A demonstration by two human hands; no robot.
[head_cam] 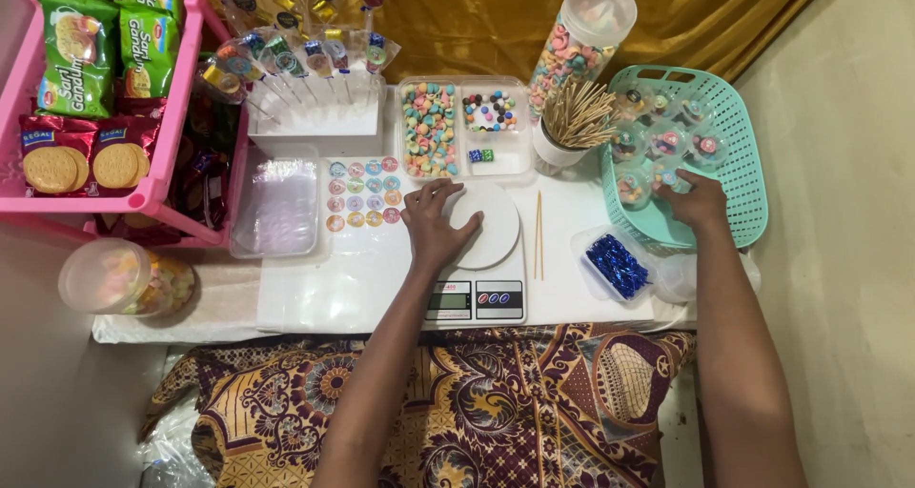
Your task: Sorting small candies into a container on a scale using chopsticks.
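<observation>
Resting flat and holding nothing, the left hand (435, 227) covers the round white scale platform (491, 226) at the worktop's front edge, while the right hand (694, 202) (grip hidden) reaches right into the teal plastic basket (748, 178).

Two hands: left hand (434, 223) and right hand (694, 202). One kitchen scale (477, 293) with one round white plate (491, 226). One teal basket (739, 178), with about seven small filled cups (665, 145) inside. One divided clear tray (462, 126) with two compartments. One sticker sheet (362, 194), about fifteen round stickers. One loose wooden stick (538, 233). One white cup of sticks (572, 126). Two round clear jars: one tall jar (581, 40), one lying jar (124, 278). One pink rack (167, 135). Two red biscuit packs (81, 159).
</observation>
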